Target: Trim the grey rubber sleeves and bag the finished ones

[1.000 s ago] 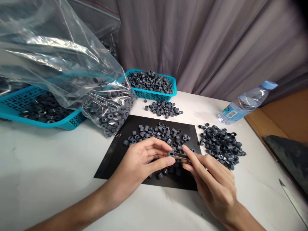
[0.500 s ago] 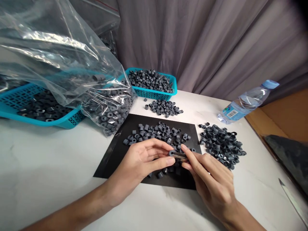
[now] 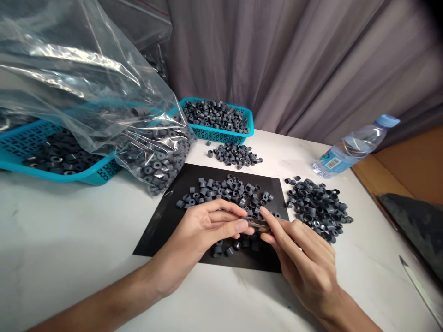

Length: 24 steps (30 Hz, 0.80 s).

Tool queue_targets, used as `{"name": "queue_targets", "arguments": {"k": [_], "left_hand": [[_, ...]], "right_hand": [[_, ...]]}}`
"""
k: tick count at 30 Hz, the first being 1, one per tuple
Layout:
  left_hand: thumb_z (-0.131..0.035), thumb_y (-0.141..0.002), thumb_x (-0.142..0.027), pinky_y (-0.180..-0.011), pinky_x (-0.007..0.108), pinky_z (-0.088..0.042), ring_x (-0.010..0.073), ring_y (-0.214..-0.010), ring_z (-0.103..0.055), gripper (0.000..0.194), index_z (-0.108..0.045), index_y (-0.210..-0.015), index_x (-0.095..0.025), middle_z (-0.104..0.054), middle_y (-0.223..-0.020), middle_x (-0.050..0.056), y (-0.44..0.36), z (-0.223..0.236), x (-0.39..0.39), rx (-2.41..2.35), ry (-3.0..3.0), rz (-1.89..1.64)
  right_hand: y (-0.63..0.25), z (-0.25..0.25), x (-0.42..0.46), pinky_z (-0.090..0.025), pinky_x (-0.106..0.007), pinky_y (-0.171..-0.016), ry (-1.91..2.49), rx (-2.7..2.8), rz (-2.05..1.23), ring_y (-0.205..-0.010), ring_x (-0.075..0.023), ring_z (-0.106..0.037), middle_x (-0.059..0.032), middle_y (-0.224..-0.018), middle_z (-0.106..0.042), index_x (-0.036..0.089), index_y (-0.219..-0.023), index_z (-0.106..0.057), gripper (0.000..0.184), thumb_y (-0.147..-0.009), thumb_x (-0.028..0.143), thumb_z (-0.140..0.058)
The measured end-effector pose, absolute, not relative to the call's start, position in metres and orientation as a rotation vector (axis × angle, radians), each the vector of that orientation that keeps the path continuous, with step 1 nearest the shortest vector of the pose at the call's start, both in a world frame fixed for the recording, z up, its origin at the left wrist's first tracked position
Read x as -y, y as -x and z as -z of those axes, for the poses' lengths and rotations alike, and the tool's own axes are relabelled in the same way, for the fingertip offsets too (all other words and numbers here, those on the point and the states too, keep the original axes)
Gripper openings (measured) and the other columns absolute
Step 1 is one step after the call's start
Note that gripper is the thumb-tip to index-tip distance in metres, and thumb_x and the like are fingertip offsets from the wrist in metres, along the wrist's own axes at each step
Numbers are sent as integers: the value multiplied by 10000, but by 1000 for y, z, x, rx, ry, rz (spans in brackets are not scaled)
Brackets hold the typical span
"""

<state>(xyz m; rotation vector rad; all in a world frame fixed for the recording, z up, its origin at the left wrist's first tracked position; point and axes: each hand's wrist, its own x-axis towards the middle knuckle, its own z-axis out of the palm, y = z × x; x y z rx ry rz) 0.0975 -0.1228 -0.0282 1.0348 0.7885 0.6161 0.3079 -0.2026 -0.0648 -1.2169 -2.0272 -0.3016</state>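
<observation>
My left hand (image 3: 207,228) pinches a small grey plastic ring (image 3: 246,218) between thumb and fingertips; the fingers cover most of it. In my right hand (image 3: 304,258) is a thin, flat metal tool (image 3: 259,223), held between thumb and index finger. Its tip reaches to the ring, but its exact kind is hard to make out. Both hands are above a black mat (image 3: 159,230), close together. Under and behind them lies a loose pile of grey rings (image 3: 224,189) on the mat.
Right of the mat is a larger ring pile (image 3: 318,207), with a water bottle (image 3: 353,150) behind it. Further back are a smaller pile (image 3: 237,156) and a blue basket (image 3: 221,136) of rings. A clear plastic bag (image 3: 152,157) and another basket (image 3: 79,177) stand left.
My left fingers have turned the ring slightly, so its round end no longer faces the camera. My right hand and the tool stay almost in place.
</observation>
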Motion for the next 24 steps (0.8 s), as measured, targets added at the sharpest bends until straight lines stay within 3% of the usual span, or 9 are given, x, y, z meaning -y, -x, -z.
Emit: {"name": "queue_targets", "arguments": {"k": [11, 19, 24], "left_hand": [[-804, -836, -290, -716, 126, -568, 121, -814, -774, 188, -785, -989, -181, -829, -876, 37, -102, 26, 122, -835, -1068, -695], [-789, -851, -256, -620, 148, -572, 153, -760, -791, 144, -780, -960, -162, -826, -818, 47, -103, 33, 123, -830, -1061, -712], [-789, -853, -250, -682, 131, -569, 126, -784, -785, 134, -777, -962, -172, -825, -818, 31, -103, 32, 125, -816, -1100, -719]], "right_hand": [[-307, 63, 202, -467, -285, -725, 1230, 2035, 301, -796, -148, -602, -90, -975, -715, 89, -1497, -498, 574, -945, 32, -646], [-306, 63, 201, -456, -292, -717, 1227, 2057, 303, -790, -149, -582, -93, -937, -698, 43, -1460, -527, 528, -946, 37, -648], [-307, 63, 202, -456, -292, -722, 1232, 2054, 293, -794, -146, -584, -103, -973, -707, 43, -1455, -533, 513, -955, 50, -644]]}}
